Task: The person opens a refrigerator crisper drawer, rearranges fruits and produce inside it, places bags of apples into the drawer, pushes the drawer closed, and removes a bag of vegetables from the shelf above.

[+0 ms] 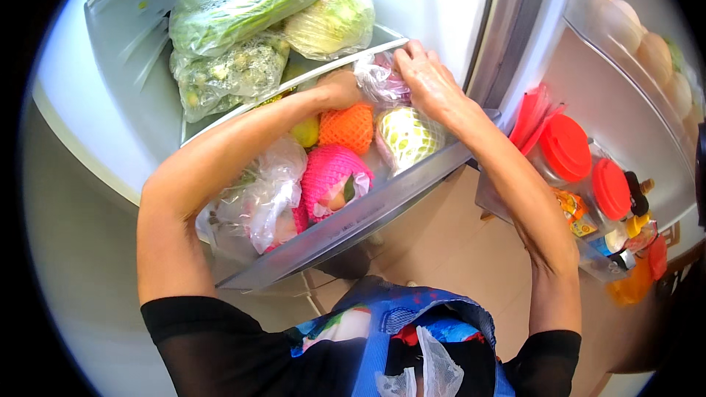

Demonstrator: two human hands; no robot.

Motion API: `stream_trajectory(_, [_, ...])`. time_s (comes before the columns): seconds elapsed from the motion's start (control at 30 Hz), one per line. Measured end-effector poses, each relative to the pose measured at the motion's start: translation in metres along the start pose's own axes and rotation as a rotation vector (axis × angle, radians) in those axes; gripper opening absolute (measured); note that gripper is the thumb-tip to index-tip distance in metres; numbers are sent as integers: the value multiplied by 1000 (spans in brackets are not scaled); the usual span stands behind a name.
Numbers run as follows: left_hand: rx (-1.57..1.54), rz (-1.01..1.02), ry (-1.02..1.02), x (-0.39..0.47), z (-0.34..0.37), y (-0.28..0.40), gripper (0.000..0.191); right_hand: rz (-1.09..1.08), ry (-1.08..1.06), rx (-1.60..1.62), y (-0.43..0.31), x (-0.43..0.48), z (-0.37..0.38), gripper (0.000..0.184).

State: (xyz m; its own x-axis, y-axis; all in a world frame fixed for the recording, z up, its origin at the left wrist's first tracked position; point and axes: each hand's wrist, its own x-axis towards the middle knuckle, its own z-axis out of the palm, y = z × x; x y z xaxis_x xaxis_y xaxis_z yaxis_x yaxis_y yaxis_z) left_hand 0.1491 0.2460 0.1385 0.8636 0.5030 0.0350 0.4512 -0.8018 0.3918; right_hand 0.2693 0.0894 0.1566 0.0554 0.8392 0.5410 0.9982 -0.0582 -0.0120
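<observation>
Both my hands reach into a pulled-out clear fridge drawer (353, 220). My left hand (339, 90) is down among the produce, beside a plastic bag with purplish contents (383, 78); its fingers are hidden. The fingers of my right hand (427, 77) bend over the right side of that bag, near the drawer's back corner; whether they grip it is unclear. Just below lie a fruit in orange foam net (347, 128) and one in white foam net (411, 138). A fruit in pink foam net (331, 176) and a knotted plastic bag (276, 176) sit nearer the front.
On the shelf above the drawer are bagged leafy greens (248, 5), a bagged cabbage-like head (333, 19) and a bag of small green vegetables (231, 74). The open door at right holds red-lidded jars (565, 146), bottles and, higher up, eggs (653, 52).
</observation>
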Motion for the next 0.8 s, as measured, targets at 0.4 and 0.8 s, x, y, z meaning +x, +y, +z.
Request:
stream_trajectory(0.4, [-948,-219,47,-11,7,6,33,6,-298,137,-3,-32,-21,58])
stream_trajectory(0.8, [-104,286,181,19,9,-20,53,404,-718,203,22,45,-26,84])
